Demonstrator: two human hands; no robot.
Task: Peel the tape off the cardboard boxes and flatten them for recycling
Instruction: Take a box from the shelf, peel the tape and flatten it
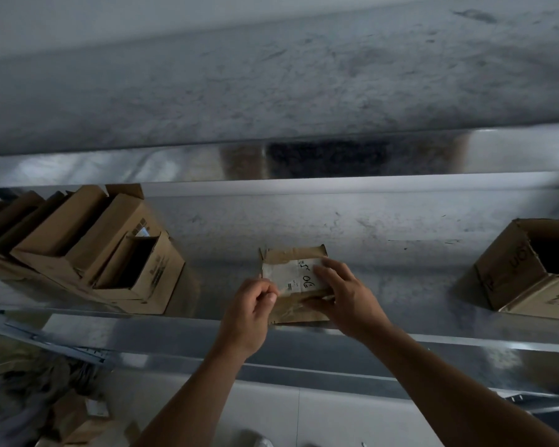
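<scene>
Partly hidden | small box under right hand, fingers clamped on it | left hand fingers pinch faint tape

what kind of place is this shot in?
Likely a storeroom or warehouse back room: a scuffed metal shelf, opened cardboard boxes stacked at its left, another open box at right. The right hand grips a small taped box there; the left hand pinches its edge.
</scene>
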